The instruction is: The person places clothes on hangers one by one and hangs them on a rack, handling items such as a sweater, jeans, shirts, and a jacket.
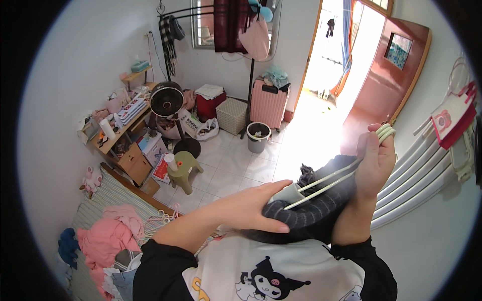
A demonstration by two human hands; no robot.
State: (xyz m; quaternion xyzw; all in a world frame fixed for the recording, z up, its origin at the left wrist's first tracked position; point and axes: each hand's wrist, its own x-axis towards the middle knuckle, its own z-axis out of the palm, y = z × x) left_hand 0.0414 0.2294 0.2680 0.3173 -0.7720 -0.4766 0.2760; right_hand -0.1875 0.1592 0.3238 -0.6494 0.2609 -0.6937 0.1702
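Note:
My right hand (pixel 374 161) is raised at the right, its fingers closed on the looped end of a pale green hanger (pixel 327 178). Two bars of the hanger run down to the left, towards a light grey piece (pixel 288 193) beside my left hand. A dark grey striped garment (pixel 312 210) hangs around the bars, in front of my chest. My left hand (pixel 263 207) holds the garment's left end and the grey piece between thumb and fingers. Part of the dark cloth lies behind my right wrist and is hidden there.
A bed (pixel 113 188) with pink clothes (pixel 109 237) and loose hangers (pixel 162 222) is at the lower left. Beyond stand a green stool (pixel 184 169), a black fan (pixel 167 99), a grey bin (pixel 258 139) and a pink suitcase (pixel 269 101). White rails (pixel 418 184) line the right wall.

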